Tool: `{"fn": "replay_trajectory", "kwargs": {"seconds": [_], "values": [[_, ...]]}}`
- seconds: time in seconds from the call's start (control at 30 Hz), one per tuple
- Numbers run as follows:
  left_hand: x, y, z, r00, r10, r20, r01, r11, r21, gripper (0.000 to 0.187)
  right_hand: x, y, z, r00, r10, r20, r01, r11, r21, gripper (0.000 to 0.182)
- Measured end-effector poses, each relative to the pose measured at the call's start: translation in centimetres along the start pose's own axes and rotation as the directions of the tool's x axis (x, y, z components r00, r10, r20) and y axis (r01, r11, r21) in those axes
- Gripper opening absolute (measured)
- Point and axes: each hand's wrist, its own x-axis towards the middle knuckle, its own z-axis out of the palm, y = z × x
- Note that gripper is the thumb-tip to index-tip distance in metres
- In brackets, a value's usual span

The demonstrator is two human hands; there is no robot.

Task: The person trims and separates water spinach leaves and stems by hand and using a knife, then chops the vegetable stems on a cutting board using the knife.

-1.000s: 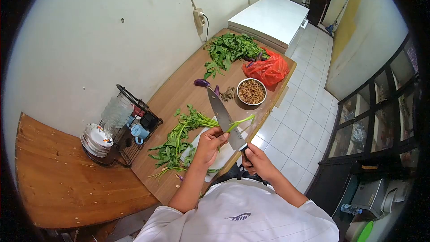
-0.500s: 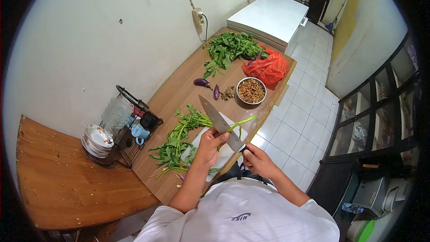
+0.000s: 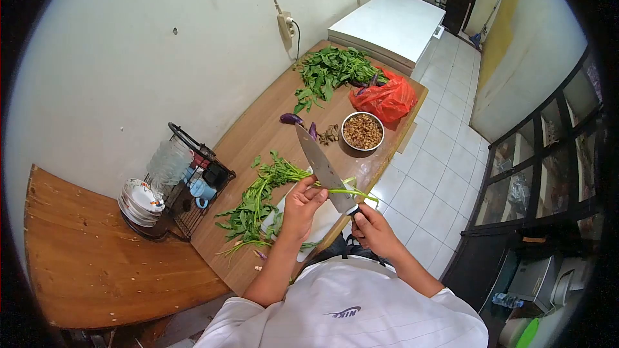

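Observation:
My right hand (image 3: 373, 231) is wrapped round the dark handle of a large kitchen knife (image 3: 321, 164), its broad blade pointing up and away to the left. Between the fingers of my left hand (image 3: 303, 206) is a green vegetable stem (image 3: 358, 194), which crosses the blade near the handle and sticks out to the right. Below both hands lies a white cutting board (image 3: 327, 222), partly covered by my arms. To its left spreads a heap of leafy greens (image 3: 261, 190). Past the knife tip are purple eggplants (image 3: 291, 118), one partly behind the blade.
A metal bowl of brown chopped pieces (image 3: 363, 131) stands near the table's right edge. Behind it are a red plastic bag (image 3: 385, 99) and more leafy greens (image 3: 334, 71). A dish rack (image 3: 187, 200) with glasses, cups and plates (image 3: 140, 201) stands at the left.
The knife and my right hand have shifted slightly to the right, the blade standing steeper. The stem in my left hand now points right and a little down instead of up.

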Motion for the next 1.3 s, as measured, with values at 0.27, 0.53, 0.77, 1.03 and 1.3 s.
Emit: {"fn": "replay_trajectory", "kwargs": {"seconds": [0.27,0.53,0.77,1.03,1.3], "values": [[-0.7,-0.1,1.3,1.000,0.012,-0.018,-0.011,0.997,0.073,0.049,-0.2,-0.1,0.6,0.997,0.072,-0.008,-0.072,0.997,0.032,0.024],[-0.4,0.1,0.2,0.991,-0.050,0.121,0.064,0.992,-0.109,0.054,-0.2,-0.1,0.0,0.998,0.042,-0.044,-0.039,0.997,0.064,0.024],[-0.3,1.1,0.0,0.975,-0.041,0.218,0.033,0.999,0.036,0.060,-0.8,-0.8,-0.3,0.999,0.031,-0.037,-0.028,0.998,0.063,0.025],[-0.1,0.0,-1.1,0.983,-0.132,0.127,0.134,0.991,-0.015,0.059,-1.2,-0.4,-0.8,0.999,0.020,-0.038,-0.018,0.998,0.064,0.027],[-0.3,1.1,-0.7,0.988,-0.042,0.151,0.026,0.994,0.108,0.032,-1.2,-0.8,-0.7,0.993,-0.085,-0.079,0.082,0.996,-0.040,0.028]]}}
